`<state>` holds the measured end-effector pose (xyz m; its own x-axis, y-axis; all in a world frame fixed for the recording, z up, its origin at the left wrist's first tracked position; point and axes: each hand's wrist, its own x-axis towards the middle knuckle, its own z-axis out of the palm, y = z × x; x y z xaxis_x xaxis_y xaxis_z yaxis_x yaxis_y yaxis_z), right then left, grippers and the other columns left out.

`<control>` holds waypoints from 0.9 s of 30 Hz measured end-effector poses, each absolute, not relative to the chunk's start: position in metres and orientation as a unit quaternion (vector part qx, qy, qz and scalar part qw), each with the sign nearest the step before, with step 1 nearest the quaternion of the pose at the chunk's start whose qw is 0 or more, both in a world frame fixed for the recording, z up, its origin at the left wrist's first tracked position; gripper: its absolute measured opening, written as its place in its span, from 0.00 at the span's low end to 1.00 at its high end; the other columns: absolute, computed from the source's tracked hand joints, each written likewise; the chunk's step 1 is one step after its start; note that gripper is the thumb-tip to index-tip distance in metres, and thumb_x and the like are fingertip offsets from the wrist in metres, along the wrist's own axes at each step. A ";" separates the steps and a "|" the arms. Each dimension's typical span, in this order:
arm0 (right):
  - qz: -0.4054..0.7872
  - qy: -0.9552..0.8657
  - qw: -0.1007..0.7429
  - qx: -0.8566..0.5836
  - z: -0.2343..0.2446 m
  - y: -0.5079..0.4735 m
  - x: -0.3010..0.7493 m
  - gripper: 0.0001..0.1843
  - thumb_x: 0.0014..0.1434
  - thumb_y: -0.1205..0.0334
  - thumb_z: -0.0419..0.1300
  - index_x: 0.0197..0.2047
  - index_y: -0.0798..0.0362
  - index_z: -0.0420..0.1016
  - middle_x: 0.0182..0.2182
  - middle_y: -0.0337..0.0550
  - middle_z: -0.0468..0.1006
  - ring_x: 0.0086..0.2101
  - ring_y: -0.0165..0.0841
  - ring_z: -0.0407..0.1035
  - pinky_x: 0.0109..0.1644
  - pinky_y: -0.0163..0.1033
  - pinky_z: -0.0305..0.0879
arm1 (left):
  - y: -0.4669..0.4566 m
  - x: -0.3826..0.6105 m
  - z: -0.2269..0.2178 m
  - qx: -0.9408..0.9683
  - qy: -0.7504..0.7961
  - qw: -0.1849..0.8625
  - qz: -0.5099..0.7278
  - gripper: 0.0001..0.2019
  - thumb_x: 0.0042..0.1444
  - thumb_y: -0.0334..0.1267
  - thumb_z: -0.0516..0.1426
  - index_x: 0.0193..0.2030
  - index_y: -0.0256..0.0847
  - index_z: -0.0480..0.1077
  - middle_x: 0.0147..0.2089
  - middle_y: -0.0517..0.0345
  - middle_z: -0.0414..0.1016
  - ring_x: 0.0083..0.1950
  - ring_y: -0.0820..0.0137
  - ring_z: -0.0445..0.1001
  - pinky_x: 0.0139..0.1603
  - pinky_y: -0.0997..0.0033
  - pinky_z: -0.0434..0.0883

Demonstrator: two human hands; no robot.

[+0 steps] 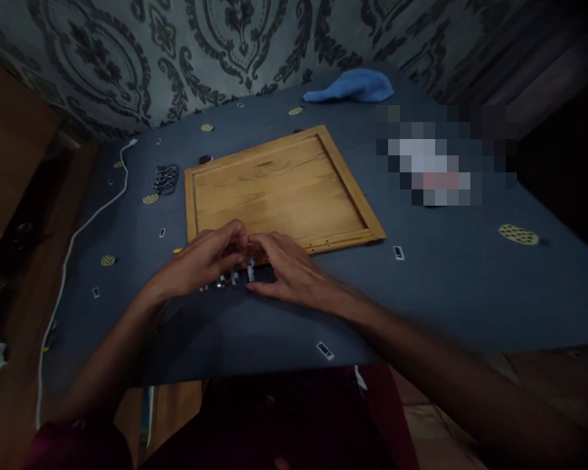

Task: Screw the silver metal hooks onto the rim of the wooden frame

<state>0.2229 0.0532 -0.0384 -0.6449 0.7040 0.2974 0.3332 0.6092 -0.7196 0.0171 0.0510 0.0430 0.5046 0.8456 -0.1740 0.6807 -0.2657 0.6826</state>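
Observation:
A framed wooden board (pixel 274 189) lies on the cloth-covered table, with small holes along its near edge. Over that edge my left hand (pixel 200 261) is closed in a pinch, and what its fingertips hold is hidden. My right hand (pixel 291 271) faces it, thumb and index finger closed around a shiny metal hook (pixel 250 270) at the edge. More metal hooks (pixel 234 277) stick out along the edge to the left, partly behind my left hand. A small yellow piece (pixel 178 250) shows beside my left wrist.
A cluster of dark metal hooks (pixel 165 178) lies left of the board. Behind the board's back corner is a small dark object (pixel 206 159). A blue cloth (pixel 355 87) rests at the back, a blurred-out item (pixel 428 163) at right. A white cable (pixel 95 219) runs down the left side.

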 end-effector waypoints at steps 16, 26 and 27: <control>0.326 -0.848 0.282 -0.308 -0.034 0.053 0.223 0.27 0.55 0.58 0.69 0.55 0.51 0.64 0.48 0.51 0.76 0.49 0.48 0.71 0.53 0.54 0.69 | 0.046 0.023 0.044 0.791 0.504 0.334 0.096 0.05 0.63 0.40 0.55 0.39 0.43 0.63 0.31 0.65 0.72 0.30 0.74 0.69 0.32 0.75 0.62; 0.336 -0.837 0.312 -0.299 -0.037 0.053 0.222 0.43 0.53 0.60 0.72 0.66 0.54 0.57 0.57 0.56 0.74 0.57 0.51 0.70 0.60 0.58 0.68 | 0.048 0.025 0.041 0.805 0.493 0.319 0.085 0.02 0.62 0.36 0.56 0.39 0.42 0.65 0.33 0.65 0.74 0.30 0.74 0.69 0.34 0.75 0.63; 0.336 -0.836 0.315 -0.298 -0.038 0.053 0.222 0.44 0.53 0.60 0.72 0.67 0.54 0.57 0.58 0.57 0.74 0.58 0.51 0.69 0.61 0.59 0.68 | 0.049 0.025 0.042 0.805 0.492 0.320 0.084 0.02 0.62 0.35 0.55 0.39 0.42 0.65 0.33 0.64 0.74 0.31 0.74 0.69 0.35 0.75 0.64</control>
